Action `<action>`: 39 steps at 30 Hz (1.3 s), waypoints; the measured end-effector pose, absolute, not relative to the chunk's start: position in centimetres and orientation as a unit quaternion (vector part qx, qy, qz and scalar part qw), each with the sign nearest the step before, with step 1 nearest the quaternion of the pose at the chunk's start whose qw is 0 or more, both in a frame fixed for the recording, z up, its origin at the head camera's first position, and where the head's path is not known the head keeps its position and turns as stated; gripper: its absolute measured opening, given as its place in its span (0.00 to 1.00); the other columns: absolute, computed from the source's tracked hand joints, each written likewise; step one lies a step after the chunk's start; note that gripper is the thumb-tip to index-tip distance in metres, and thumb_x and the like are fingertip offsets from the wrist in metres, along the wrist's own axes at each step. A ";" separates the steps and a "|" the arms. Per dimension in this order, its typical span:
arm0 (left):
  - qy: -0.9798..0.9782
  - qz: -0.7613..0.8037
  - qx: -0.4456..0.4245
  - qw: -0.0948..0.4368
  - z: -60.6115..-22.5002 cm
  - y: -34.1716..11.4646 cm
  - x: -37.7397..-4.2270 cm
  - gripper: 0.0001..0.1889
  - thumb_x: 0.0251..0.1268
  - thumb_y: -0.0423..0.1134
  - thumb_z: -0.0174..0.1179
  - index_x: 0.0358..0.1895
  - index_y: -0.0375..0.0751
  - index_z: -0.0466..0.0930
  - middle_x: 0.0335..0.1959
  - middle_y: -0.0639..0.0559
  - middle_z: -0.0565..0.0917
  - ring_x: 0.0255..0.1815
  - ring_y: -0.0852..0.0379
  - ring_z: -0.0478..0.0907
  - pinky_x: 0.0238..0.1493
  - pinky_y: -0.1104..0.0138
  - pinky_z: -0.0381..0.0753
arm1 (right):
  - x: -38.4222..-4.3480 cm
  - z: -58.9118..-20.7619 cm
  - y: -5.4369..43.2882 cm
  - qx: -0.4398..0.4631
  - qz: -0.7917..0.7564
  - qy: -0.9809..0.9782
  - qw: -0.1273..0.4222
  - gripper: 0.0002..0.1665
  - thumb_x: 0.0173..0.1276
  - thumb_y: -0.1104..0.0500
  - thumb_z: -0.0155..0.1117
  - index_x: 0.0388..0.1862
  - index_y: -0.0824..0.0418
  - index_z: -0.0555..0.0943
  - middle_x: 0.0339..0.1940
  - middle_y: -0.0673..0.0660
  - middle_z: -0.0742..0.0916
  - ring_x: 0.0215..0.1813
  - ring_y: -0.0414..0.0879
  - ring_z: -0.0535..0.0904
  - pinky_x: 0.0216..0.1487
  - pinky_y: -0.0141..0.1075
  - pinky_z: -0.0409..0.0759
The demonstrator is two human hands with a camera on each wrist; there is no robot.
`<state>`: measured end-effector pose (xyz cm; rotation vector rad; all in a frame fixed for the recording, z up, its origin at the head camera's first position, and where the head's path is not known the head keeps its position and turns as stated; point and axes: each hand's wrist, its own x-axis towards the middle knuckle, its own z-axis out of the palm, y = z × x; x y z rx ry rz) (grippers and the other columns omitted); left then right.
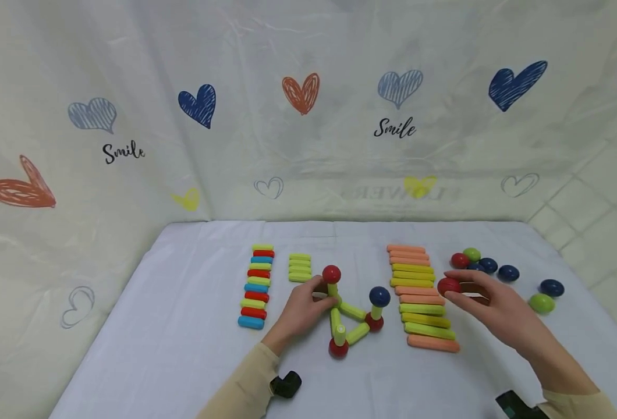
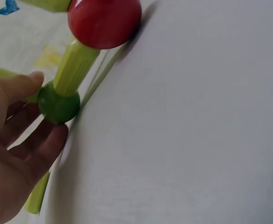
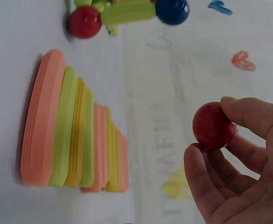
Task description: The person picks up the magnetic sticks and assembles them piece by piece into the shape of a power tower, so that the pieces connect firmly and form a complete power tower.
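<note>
A triangular frame of light green rods (image 1: 358, 333) stands mid-table, with a green ball (image 2: 58, 103) and two red balls (image 2: 106, 21) at its corners. Each corner carries an upright rod. One upright is topped by a red ball (image 1: 332, 274), another by a dark blue ball (image 1: 379, 297); the front upright (image 1: 340, 334) has a bare top. My left hand (image 1: 305, 308) holds the frame at the green ball corner, thumb and fingers on either side. To the right, my right hand (image 1: 497, 302) pinches a loose red ball (image 3: 214, 125) between thumb and fingertips, above the row of longer rods.
Short red, blue and green rods (image 1: 256, 289) line up at the left, beside several short green rods (image 1: 300, 267). Longer orange, yellow and green rods (image 1: 425, 308) form a row right of the frame. Loose balls (image 1: 509, 273) lie at the far right. A printed curtain hangs behind.
</note>
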<state>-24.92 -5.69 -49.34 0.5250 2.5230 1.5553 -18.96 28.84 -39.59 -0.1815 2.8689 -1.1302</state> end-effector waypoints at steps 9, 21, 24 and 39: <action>0.839 0.521 0.154 0.041 -49.3 -6.3 -24.6 0.15 0.66 0.45 0.64 0.55 0.52 0.77 0.48 0.58 0.83 0.52 0.59 0.79 0.54 0.65 0.80 | -16.7 -37.6 23.4 -0.124 -0.468 0.874 0.048 0.27 0.68 0.52 0.66 0.63 0.60 0.74 0.56 0.59 0.81 0.50 0.48 0.83 0.45 0.29 0.82; 0.837 0.513 0.181 0.059 -49.1 -7.2 -24.6 0.16 0.66 0.46 0.64 0.56 0.54 0.79 0.50 0.60 0.83 0.54 0.61 0.78 0.55 0.67 0.79 | -15.6 -40.3 16.3 -0.155 -0.518 0.836 0.093 0.27 0.65 0.50 0.69 0.60 0.58 0.78 0.52 0.53 0.83 0.51 0.45 0.82 0.49 0.33 0.82; 0.820 0.538 0.174 0.090 -49.2 -7.7 -24.8 0.17 0.67 0.49 0.63 0.57 0.55 0.79 0.52 0.60 0.82 0.56 0.59 0.78 0.57 0.63 0.78 | -15.8 -40.9 15.4 -0.155 -0.521 0.835 0.090 0.26 0.65 0.51 0.69 0.60 0.58 0.79 0.52 0.52 0.84 0.50 0.43 0.82 0.50 0.32 0.82; 0.795 0.569 0.173 0.122 -49.2 -8.4 -25.1 0.14 0.68 0.48 0.61 0.55 0.56 0.81 0.50 0.61 0.82 0.54 0.58 0.77 0.57 0.63 0.77 | -16.4 -41.7 15.0 -0.159 -0.510 0.839 0.097 0.30 0.64 0.50 0.70 0.62 0.59 0.77 0.54 0.54 0.83 0.51 0.46 0.82 0.50 0.33 0.82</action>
